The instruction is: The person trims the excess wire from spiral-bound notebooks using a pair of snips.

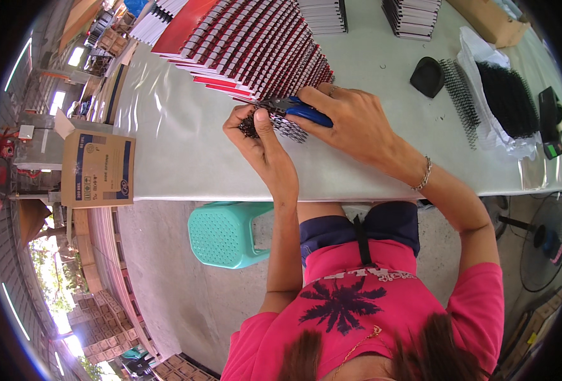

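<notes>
My right hand is closed around a pair of pliers with blue handles. The pliers' jaws point left, at the near lower corner of a tall stack of red-covered, wire-bound books. My left hand pinches a bunch of black binding wire between thumb and fingers, just below the jaws. Loops of this wire hang out to the right under the pliers. Whether the jaws grip a wire end is too small to tell.
More bound stacks stand at the table's far side. On the right lie black wire spines on white wrapping, a dark flat piece and a tape dispenser. A cardboard box is at left; a green stool stands below the table edge.
</notes>
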Available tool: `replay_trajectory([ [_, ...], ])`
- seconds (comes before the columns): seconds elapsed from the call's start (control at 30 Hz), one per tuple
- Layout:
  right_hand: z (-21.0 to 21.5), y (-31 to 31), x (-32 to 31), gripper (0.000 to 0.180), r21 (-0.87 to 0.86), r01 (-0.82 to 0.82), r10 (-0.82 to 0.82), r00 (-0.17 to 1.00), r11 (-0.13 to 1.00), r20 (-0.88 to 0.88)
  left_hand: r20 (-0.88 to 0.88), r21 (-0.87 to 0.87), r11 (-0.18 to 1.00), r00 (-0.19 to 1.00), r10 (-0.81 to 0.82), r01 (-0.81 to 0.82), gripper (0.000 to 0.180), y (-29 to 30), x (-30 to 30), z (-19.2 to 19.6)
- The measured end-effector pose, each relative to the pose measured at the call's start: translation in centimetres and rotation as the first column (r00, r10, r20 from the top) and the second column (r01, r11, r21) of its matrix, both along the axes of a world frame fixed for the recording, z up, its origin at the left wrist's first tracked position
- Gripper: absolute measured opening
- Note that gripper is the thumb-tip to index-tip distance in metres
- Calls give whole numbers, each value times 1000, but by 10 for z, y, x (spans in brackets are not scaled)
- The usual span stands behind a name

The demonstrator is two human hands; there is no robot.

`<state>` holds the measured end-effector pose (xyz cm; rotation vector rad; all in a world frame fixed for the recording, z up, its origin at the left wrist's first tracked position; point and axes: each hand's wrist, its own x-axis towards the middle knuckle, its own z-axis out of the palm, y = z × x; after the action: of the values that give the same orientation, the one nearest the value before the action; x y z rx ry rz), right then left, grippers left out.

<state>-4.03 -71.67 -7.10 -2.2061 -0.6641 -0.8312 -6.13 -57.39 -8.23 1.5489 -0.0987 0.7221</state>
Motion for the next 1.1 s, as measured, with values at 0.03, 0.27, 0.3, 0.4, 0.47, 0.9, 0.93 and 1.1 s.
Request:
replay_trajectory([
  [0.03, 0, 0, -2, 29, 12, 7, -7, 1000, 1000, -19, 11, -38, 999, 1000, -7, 8, 28, 2, 1, -3],
  [0.27, -5, -9, -8, 41, -12, 112, -111, 993, 994, 29, 25, -247, 964, 995, -95, 98, 32, -2, 0, -1],
  [0.3, -6, -9, -8, 43, -21, 114, -113, 993, 993, 18, 10, -221, 970, 994, -107, 107, 32, -3, 0, -1],
  [0.4, -6, -6, -7, 43, -33, 100, -100, 995, 994, -21, -27, -160, 979, 991, -135, 129, 32, -4, -3, -3],
  [0.47, -6, -5, -6, 42, -36, 95, -96, 995, 995, -20, -38, -147, 980, 989, -145, 138, 31, -2, -4, -4],
  [0.9, -10, -1, -4, 30, -7, -8, 6, 983, 1000, -185, -30, -70, 995, 997, -69, 67, 28, 1, 1, -12],
  [0.93, -11, -1, -5, 30, 16, 3, 1, 983, 1000, -186, -32, -90, 993, 996, -78, 75, 28, 1, 1, -13],
  [1.1, -18, -6, -7, 32, 21, 91, -89, 993, 996, -82, 3, -258, 959, 992, -125, 121, 31, -2, -2, -12],
])
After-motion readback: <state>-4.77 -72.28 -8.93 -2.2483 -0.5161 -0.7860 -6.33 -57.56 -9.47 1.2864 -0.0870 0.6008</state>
